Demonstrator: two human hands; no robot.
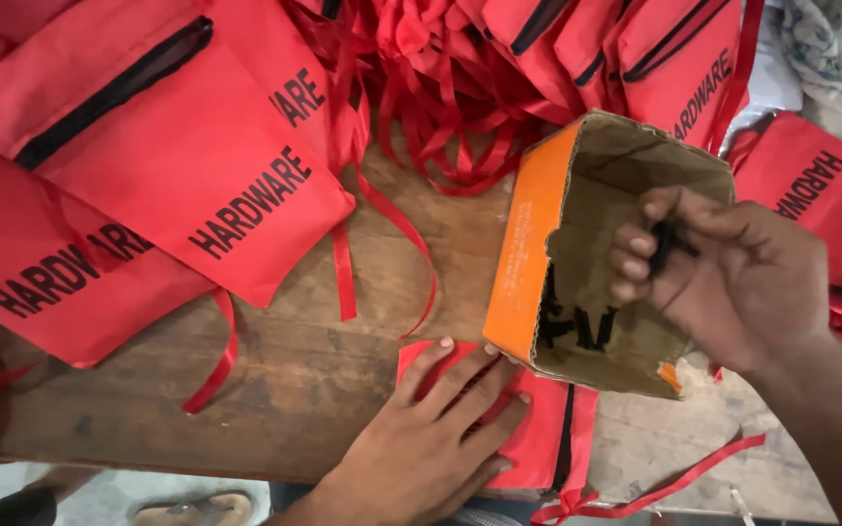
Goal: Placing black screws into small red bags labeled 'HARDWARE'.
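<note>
Left hand [431, 443] flat on red pouch [538, 438] — right hand [733, 273] pinching small black piece [663, 244] over box [596, 253].

My left hand [431, 438] lies flat, palm down, fingers [460, 375] stretched forward and slightly spread. My right hand [733, 278] reaches in from the right — fingers curled inward, tips pinched together, wrist bent, forearm running off the lower right.
</note>
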